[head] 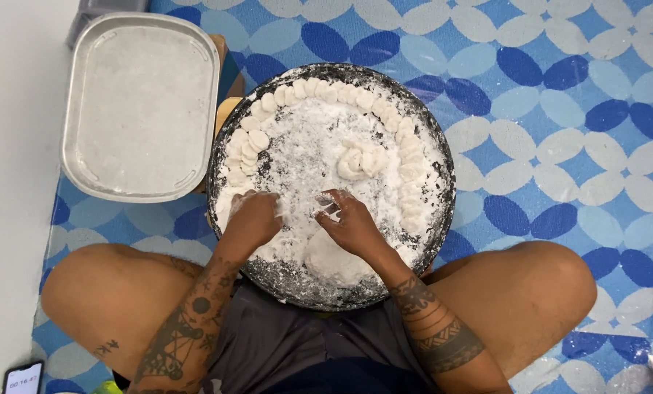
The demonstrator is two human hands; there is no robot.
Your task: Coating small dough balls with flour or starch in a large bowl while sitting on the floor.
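Observation:
A round dark pan (443,157) dusted with white flour rests between my crossed legs. Several small dough pieces (326,90) line its rim in an arc, and a few more (360,163) lie near the middle. A larger lump of dough (333,260) sits at the pan's near edge. My left hand (252,218) is curled, knuckles up, over the floured left part of the pan. My right hand (350,219) is over the centre, its floury fingertips pinched together on what looks like a small bit of dough.
A rectangular metal tray (140,109) dusted with flour stands to the left of the pan. A blue and white patterned mat (560,109) covers the floor. A phone (23,379) lies at the bottom left beside my knee. A white wall runs along the left.

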